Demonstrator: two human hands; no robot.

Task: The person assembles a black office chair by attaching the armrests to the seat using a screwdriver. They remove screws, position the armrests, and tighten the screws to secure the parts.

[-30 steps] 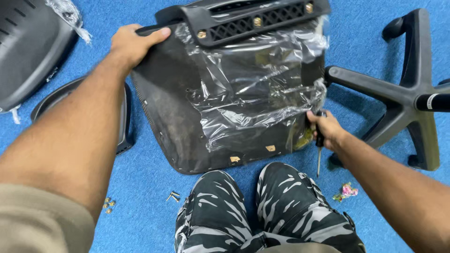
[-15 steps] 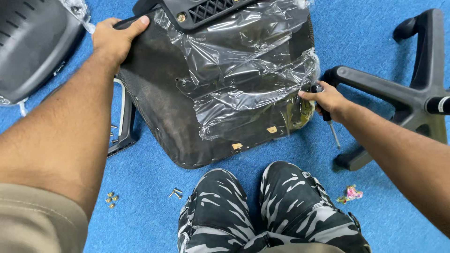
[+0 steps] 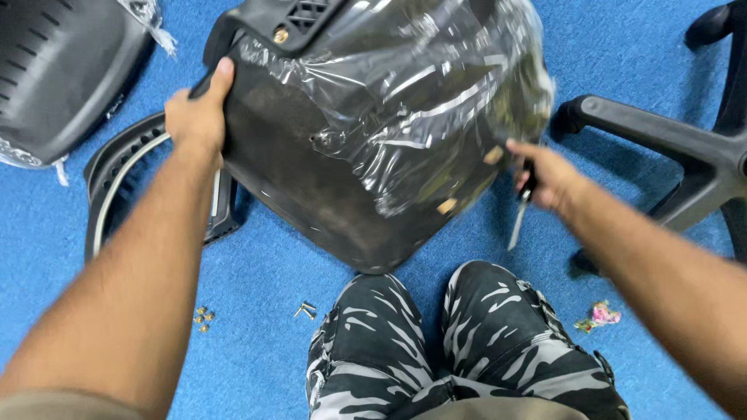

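Left hand (image 3: pixel 196 117) gripping black plastic-wrapped chair seat (image 3: pixel 366 132) edge; right hand (image 3: pixel 548 175) closed around thin metal screwdriver (image 3: pixel 520 218).

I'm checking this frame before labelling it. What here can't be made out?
Head view only:
- Tool in the right hand: motion-blurred, its tip unreadable.
- Seat part under the left hand: crinkled plastic wrap hides its surface; the top edge cuts it off.
- Chair base: cut off at the right edge.
- Small fasteners on the carpet: too small to tell their type.
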